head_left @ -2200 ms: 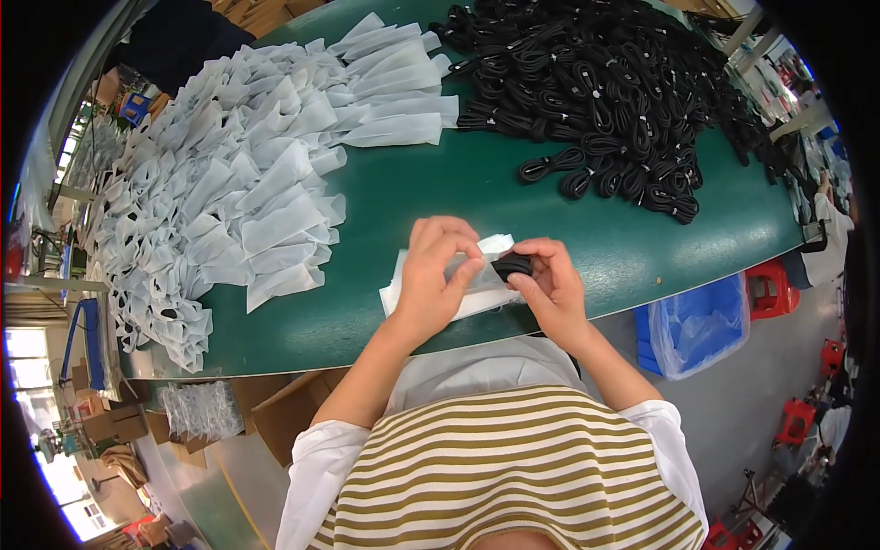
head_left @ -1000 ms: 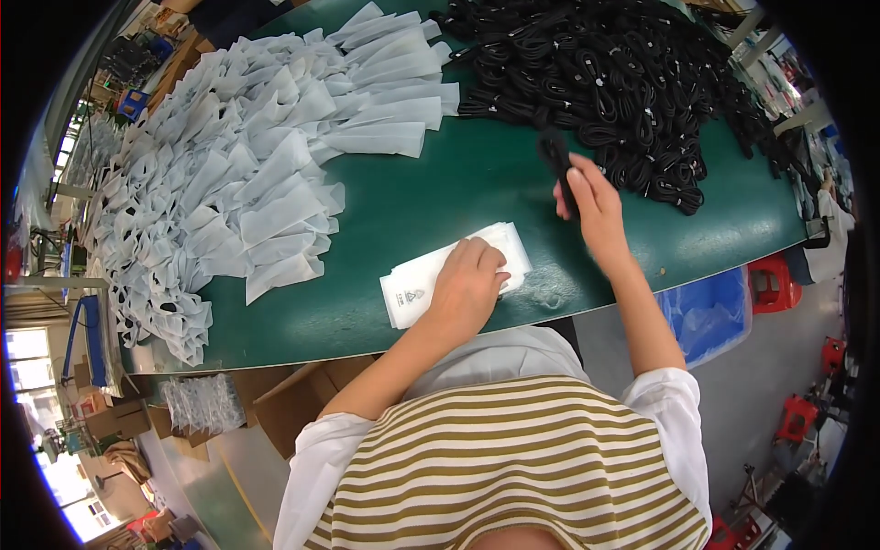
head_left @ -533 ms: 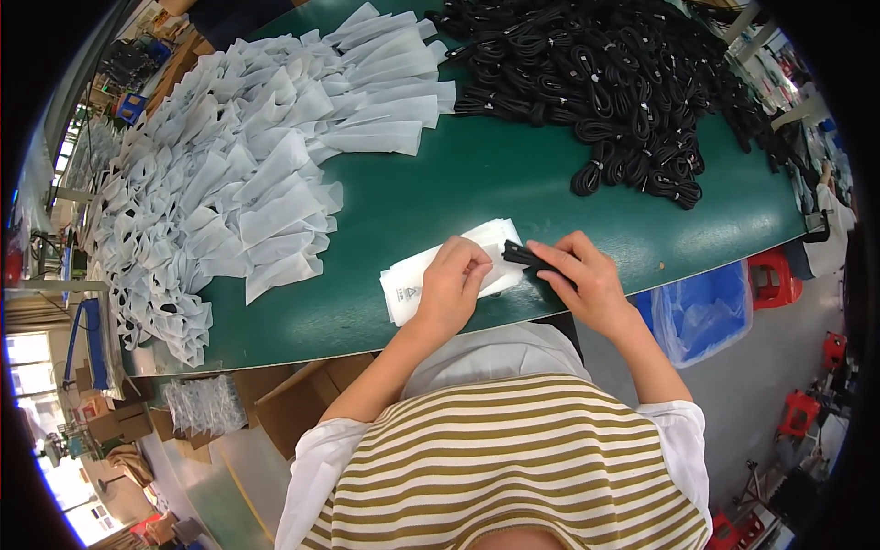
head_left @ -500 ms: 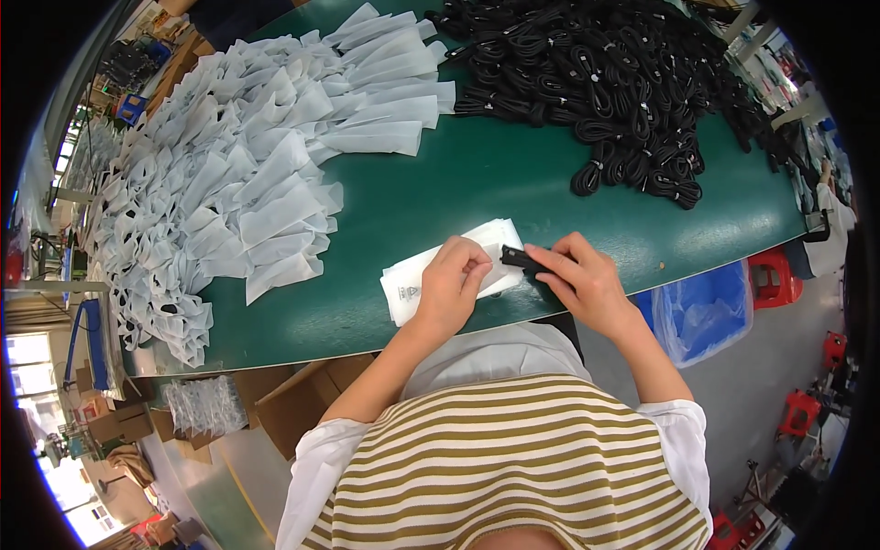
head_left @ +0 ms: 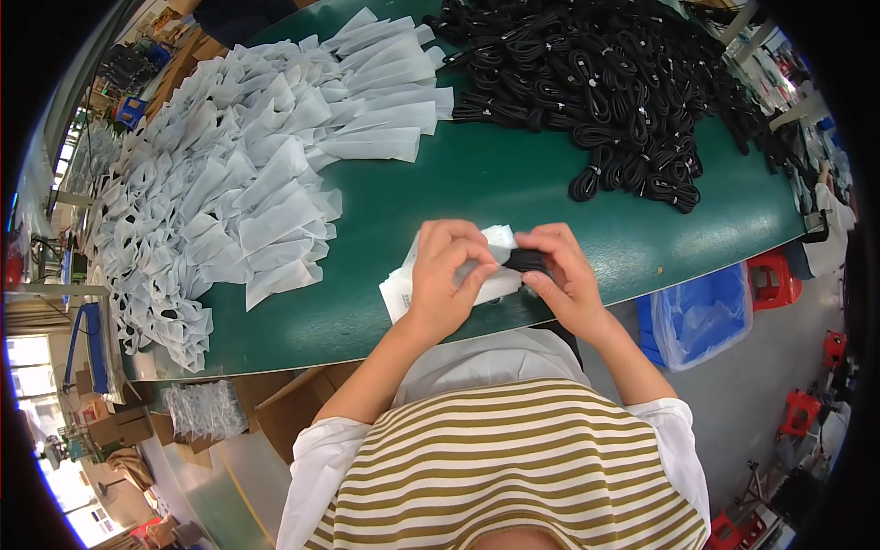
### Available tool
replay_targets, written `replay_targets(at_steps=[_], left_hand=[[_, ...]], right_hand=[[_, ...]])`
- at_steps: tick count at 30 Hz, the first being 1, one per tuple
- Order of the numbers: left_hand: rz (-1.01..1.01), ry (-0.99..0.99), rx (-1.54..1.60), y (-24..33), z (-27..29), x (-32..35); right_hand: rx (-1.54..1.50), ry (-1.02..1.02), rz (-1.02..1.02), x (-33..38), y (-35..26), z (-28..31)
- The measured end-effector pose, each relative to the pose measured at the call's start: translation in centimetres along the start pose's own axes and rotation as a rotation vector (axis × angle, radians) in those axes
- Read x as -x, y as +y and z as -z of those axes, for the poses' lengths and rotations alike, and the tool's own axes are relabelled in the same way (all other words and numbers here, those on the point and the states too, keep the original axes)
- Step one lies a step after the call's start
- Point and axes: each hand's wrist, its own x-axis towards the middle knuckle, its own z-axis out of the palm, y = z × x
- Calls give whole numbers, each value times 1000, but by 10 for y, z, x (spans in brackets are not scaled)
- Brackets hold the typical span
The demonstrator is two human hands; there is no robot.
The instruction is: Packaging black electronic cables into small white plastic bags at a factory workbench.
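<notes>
A flat stack of white plastic bags (head_left: 398, 291) lies near the table's front edge. My left hand (head_left: 446, 275) is over it, fingers closed on the raised mouth of the top bag (head_left: 498, 236). Between thumb and fingers of my right hand (head_left: 570, 282) is a coiled black cable (head_left: 528, 260). The cable's left end is at the bag's mouth, close to my left fingertips. How far it reaches into the bag I cannot tell.
A large heap of whitish filled bags (head_left: 284, 188) covers the table's left side. Tied black cables (head_left: 632, 110) are piled at the back right. Below the right edge stand a blue bin (head_left: 701, 316) with a clear liner and a red stool (head_left: 775, 280). Cardboard boxes (head_left: 298, 403) sit below left.
The black cable has swung from a slant to nearly level and meets the bag's mouth. My left fingers have lifted the top bag's edge. The heaps look the same.
</notes>
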Motion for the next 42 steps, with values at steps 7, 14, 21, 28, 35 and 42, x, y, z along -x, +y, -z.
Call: replay_targets(at_steps=[7, 14, 21, 28, 35, 42], left_hand=[[434, 265, 763, -5, 39, -36], [273, 303, 55, -40, 66, -77], [-27, -161, -203, -12, -3, -9], [58, -130, -283, -19, -28, 17], [344, -75, 131, -19, -19, 17], [95, -131, 108, -15, -11, 10]], right_hand=[[19, 150, 70, -20, 5, 5], [1180, 252, -246, -39, 54, 69], [994, 251, -350, -20, 63, 77], [208, 178, -382, 5, 15, 47], [532, -155, 65, 19, -9, 44], [-29, -151, -510, 14, -3, 34]])
